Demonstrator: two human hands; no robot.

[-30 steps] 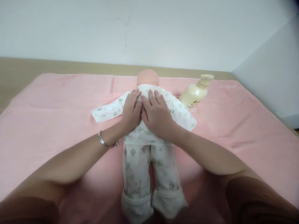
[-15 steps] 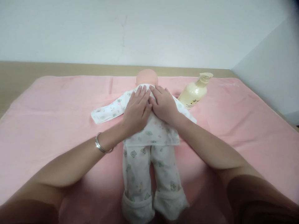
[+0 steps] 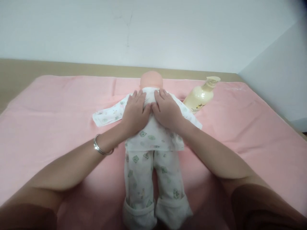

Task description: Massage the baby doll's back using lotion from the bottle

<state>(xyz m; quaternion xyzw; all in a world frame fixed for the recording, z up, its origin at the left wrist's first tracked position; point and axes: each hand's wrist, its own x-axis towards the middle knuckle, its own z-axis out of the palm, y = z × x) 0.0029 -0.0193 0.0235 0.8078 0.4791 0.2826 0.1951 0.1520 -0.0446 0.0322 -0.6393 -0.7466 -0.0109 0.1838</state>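
Observation:
A baby doll (image 3: 151, 80) lies with its head away from me, dressed in a white patterned top (image 3: 153, 140) and matching trousers (image 3: 141, 175) with turned-up cuffs. Its face is out of sight. My left hand (image 3: 136, 113) rests flat on the left side of the top's upper part, fingers stretched toward the doll's head. On the right side, my right hand (image 3: 167, 110) lies flat in the same way. The two thumbs meet or nearly meet at the middle. A silver bracelet (image 3: 102, 147) circles my left wrist.
Beneath the doll a pink cloth (image 3: 59, 105) covers most of the wooden surface (image 3: 21, 68). A pale yellow pump bottle (image 3: 200, 95) is just beyond the doll's right sleeve. A white wall (image 3: 83, 32) rises behind, with another on the right.
My left hand has shifted left across the doll's back, so the fingers of both hands are farther apart. The right hand has hardly moved. The camera view has tilted slightly.

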